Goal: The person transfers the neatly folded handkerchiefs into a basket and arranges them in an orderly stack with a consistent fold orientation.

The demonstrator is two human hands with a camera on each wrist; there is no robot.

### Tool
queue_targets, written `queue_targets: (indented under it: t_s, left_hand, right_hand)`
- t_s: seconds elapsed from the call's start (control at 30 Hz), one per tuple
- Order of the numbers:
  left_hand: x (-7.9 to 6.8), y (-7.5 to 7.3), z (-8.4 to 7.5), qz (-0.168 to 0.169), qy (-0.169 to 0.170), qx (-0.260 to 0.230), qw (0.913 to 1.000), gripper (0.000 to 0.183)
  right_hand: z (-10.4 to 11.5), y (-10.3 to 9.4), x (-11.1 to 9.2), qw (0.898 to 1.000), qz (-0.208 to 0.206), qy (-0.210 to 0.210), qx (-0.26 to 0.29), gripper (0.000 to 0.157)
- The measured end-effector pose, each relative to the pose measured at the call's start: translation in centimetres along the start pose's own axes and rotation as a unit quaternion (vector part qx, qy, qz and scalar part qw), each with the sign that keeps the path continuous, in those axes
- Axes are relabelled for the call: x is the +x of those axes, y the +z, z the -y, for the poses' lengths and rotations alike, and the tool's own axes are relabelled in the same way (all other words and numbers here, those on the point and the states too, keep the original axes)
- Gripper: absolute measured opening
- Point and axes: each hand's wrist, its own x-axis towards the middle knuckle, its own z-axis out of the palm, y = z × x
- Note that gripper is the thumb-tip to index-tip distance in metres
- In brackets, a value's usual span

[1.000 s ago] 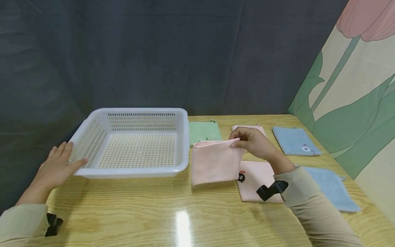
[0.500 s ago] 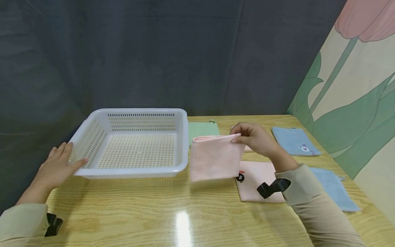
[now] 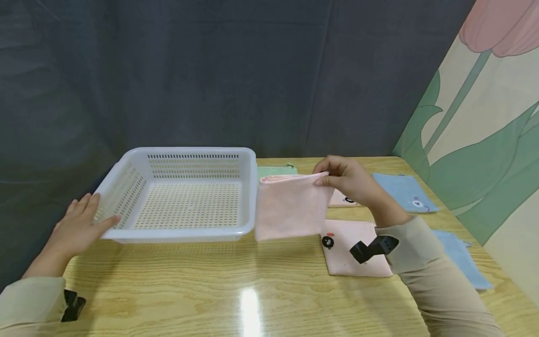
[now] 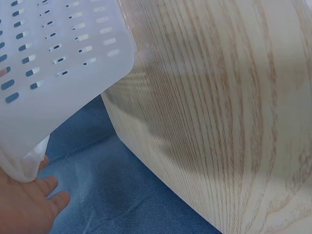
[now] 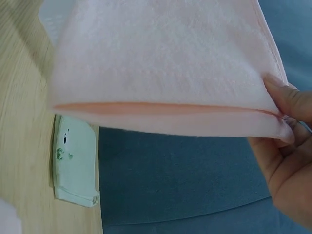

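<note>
A folded pink towel [image 3: 290, 208] hangs from my right hand [image 3: 347, 182] just to the right of the basket, raised over the table. Thumb and fingers pinch its upper right corner; in the right wrist view the towel [image 5: 165, 63] shows a narrow gap between its folded layers. My left hand [image 3: 76, 229] rests on the near left corner of a white perforated plastic basket [image 3: 191, 232], its fingers fairly straight and the thumb over the rim. Nothing lies in the basket. Partly behind the held towel is a folded green towel [image 3: 275, 170], with an embroidered face visible in the right wrist view.
Two folded pink towels lie on the wooden table [image 3: 177, 290]: a near one [image 3: 351, 241] and a far one [image 3: 342, 199] partly hidden by my hand. Two blue towels [image 3: 397, 189] lie along the right side. A dark curtain [image 3: 210, 75] stands behind, a painted wall [image 3: 484, 164] at right.
My right hand has risen and moved slightly away from me, lifting the pink towel up and a little left towards the basket. The left hand and basket stay put.
</note>
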Motion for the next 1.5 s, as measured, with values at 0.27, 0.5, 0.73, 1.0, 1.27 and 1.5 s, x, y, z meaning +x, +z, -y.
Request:
queue_targets:
  t_s: [0.27,0.5,0.73,1.0,1.27,1.5]
  left_hand:
    - [0.1,0.0,0.2,0.001,0.007,0.011,0.9999,0.085]
    - [0.1,0.2,0.3,-0.007,0.003,0.009,0.9999,0.084]
    - [0.2,0.2,0.3,-0.005,0.006,0.006,1.0,0.084]
    - [0.1,0.1,0.2,-0.004,0.007,0.007,0.9999,0.083]
    - [0.1,0.2,0.3,-0.005,0.006,0.006,1.0,0.083]
    - [0.2,0.2,0.4,-0.002,0.006,0.009,0.9999,0.083]
  right_hand:
    - [0.4,0.3,0.5,1.0,-0.018,-0.016,0.021,0.011]
    - [0.9,0.8,1.2,0.999,-0.047,0.004,0.015,0.013]
    - [1.3,1.3,1.9,0.998,-0.058,0.001,0.029,0.014]
    - [1.3,2.0,2.7,0.996,-0.067,0.001,0.052,0.016]
    - [1.6,3.0,3.6,0.993,-0.076,-0.005,0.085,0.016]
    - [2.1,3.8,4.3,0.993,-0.078,-0.013,0.088,0.015]
